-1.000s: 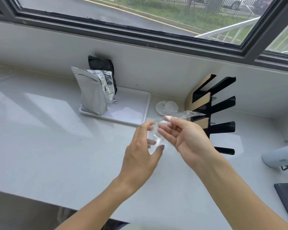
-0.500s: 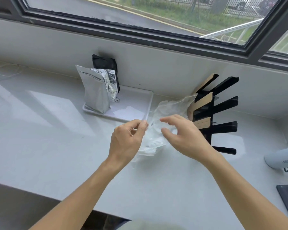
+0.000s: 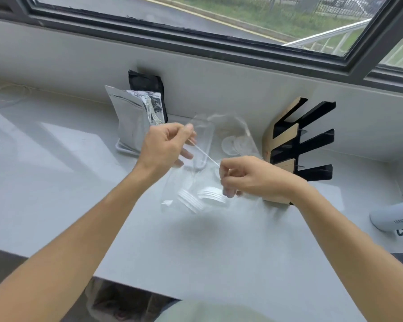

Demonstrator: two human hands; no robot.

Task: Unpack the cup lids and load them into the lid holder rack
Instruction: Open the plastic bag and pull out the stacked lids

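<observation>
Clear lid bag [image 3: 196, 180] held above the counter [image 3: 56, 182], both hands pinching its top.

Its mouth edge is stretched taut between left hand [image 3: 164, 147] and right hand [image 3: 249, 178]; its long axis hangs downward, white lids [image 3: 201, 198] stacked at the bottom, left of the rack [image 3: 300, 147].

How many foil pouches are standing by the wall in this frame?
2. A silver foil pouch stands on the white tray, left of the left hand; a black pouch leans against the wall right behind it, partly hidden.
</observation>
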